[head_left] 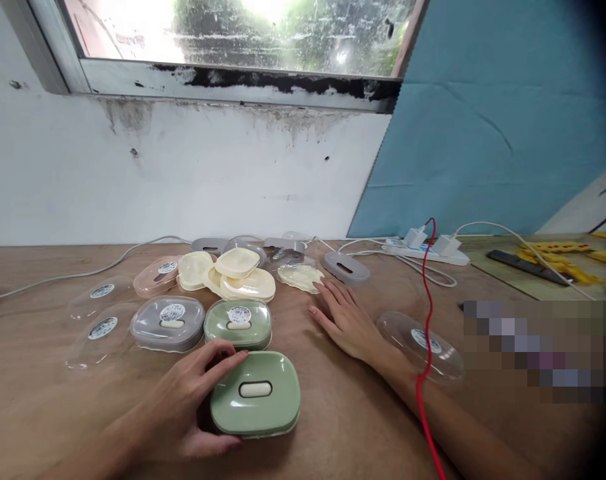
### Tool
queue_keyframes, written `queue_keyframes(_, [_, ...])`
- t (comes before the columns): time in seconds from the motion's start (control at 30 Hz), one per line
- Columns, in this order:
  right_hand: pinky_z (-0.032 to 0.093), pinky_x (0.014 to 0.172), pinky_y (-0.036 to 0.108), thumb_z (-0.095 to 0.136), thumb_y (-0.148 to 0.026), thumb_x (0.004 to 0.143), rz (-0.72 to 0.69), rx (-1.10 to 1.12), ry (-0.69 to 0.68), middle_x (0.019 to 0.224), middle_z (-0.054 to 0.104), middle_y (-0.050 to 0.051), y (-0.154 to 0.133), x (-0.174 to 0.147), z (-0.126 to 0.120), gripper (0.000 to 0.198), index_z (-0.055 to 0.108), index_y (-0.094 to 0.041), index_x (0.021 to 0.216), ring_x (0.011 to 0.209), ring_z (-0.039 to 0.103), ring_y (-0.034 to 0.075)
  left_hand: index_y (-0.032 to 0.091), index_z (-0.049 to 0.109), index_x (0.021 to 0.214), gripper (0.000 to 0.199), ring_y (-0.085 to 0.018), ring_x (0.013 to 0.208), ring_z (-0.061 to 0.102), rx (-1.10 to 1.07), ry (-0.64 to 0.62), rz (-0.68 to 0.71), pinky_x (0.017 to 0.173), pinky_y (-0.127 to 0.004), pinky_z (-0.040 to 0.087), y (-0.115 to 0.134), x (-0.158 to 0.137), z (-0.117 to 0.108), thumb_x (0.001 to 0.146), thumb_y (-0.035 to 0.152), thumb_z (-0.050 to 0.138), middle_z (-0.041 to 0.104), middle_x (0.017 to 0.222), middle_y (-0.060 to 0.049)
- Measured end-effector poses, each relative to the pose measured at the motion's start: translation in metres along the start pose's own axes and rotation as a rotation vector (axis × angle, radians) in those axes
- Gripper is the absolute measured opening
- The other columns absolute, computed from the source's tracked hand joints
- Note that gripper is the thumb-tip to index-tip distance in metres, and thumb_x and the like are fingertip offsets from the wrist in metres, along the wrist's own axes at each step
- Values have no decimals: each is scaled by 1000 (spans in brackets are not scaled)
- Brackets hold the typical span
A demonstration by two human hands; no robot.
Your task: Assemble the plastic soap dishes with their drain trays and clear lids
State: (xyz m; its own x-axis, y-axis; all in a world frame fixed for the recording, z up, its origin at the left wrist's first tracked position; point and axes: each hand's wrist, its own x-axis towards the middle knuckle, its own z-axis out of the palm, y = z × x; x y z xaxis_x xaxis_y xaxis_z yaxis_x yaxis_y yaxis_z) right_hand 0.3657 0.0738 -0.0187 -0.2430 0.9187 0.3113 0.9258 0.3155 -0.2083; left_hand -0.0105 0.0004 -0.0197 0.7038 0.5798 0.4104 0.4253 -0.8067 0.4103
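Note:
My left hand [203,393] is closed round the left side of a green lidded plastic box [277,403], thumb at the front and fingers on the back edge. Its lid has a white oblong insert in the middle. Just behind stands another green box [255,317] with a clear cover and a round sticker. Farther back, my right hand [345,320] lies flat and open, fingers stretched out. Its fingertips are at the edge of a thin cream plastic piece [300,277]; whether they touch it I cannot tell. A grey slotted lid [346,268] lies just beyond that hand.
A grey covered box [167,327], stacked cream pieces [247,285] and a pink lid [157,277] lie left of centre. Clear covers lie at left [100,337] and right [417,343]. A red cable [429,313] crosses over my right forearm from a power strip [455,255].

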Motion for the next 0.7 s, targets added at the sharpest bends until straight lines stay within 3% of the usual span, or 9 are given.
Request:
queue_keyframes(0.07, [22,133,67,36,-57,111,26,-22,-72,177,35,14,9,4,5,67,35,-20,168,166,28,36,29,37,166,99,-36,125,65,19,0,-1,103,-49,63,-1,0,1,81,46,84,53,145,-16])
queue_keyframes(0.13, [18,133,68,34,-57,112,38,-16,-123,177,34,13,11,7,6,69,33,-21,170,167,25,36,29,36,167,99,-36,125,65,28,-2,2,103,-49,63,-2,-1,2,82,45,83,53,146,-17])
queue_keyframes(0.33, [24,133,60,35,-51,113,14,-42,-31,163,54,17,-4,7,-10,58,45,-19,160,155,47,33,30,36,167,97,-36,124,66,33,-5,3,101,-49,63,-3,-1,2,84,47,82,52,146,-17])
queue_keyframes(0.43, [28,126,71,36,-39,111,232,-253,1,163,50,24,-1,3,-16,55,46,-15,159,152,47,43,30,36,167,96,-36,125,66,40,-11,-2,103,-49,63,-3,-1,1,84,47,82,51,147,-17])
queue_keyframes(0.53, [32,112,84,42,-37,106,519,-377,-101,162,45,34,21,-4,-21,56,53,-8,152,150,43,58,30,36,167,96,-36,125,65,36,-12,6,103,-49,62,-3,0,1,84,48,82,52,146,-17])
queue_keyframes(0.6, [42,102,84,52,-43,100,588,-345,-164,149,57,36,43,-10,-25,56,61,-7,143,137,55,61,30,36,167,96,-35,125,66,34,-8,7,102,-48,63,-2,0,1,84,48,82,52,146,-16])
queue_keyframes(0.7, [60,86,62,70,-46,86,499,-242,-186,118,75,27,74,-19,-36,59,69,-13,135,101,77,48,30,36,167,96,-36,125,66,36,-1,0,103,-48,62,-2,0,3,84,48,81,53,147,-16])
